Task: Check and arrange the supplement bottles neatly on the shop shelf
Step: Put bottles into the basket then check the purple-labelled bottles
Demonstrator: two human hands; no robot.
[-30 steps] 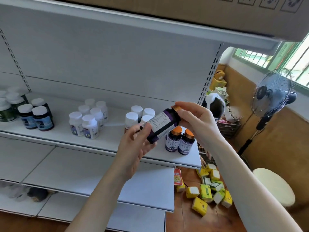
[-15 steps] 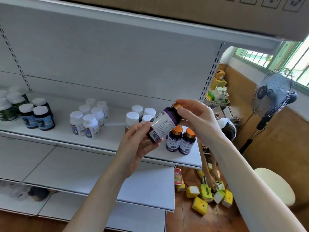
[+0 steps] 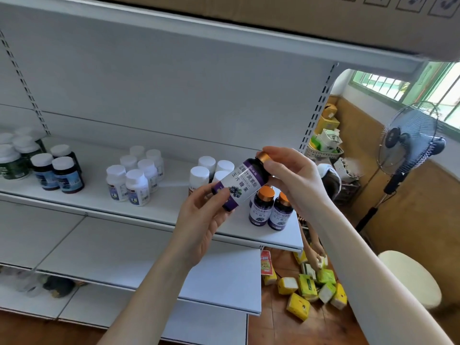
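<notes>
I hold a dark purple bottle (image 3: pixel 242 184) with an orange cap, tilted in front of the shelf, its blueberry label facing me. My left hand (image 3: pixel 202 220) grips its base; my right hand (image 3: pixel 292 180) holds the cap end. Behind it, two matching orange-capped bottles (image 3: pixel 270 211) stand at the right end of the white shelf (image 3: pixel 149 215). White-capped brown bottles (image 3: pixel 206 171) stand just left of them. Several white bottles (image 3: pixel 135 178) sit mid-shelf, and dark blue-labelled bottles (image 3: pixel 57 174) and green ones (image 3: pixel 12 158) stand at the left.
Yellow and green boxes (image 3: pixel 311 287) lie scattered on the floor at the right, where another person's hand (image 3: pixel 316 258) reaches among them. A standing fan (image 3: pixel 408 145) and a cream stool (image 3: pixel 408 277) are further right. A cardboard box (image 3: pixel 323 13) rests on the top shelf.
I have turned the purple bottle in my hands, so the blueberry front label faces me instead of the barcode side. The person behind the shelf has bent lower towards the floor boxes.
</notes>
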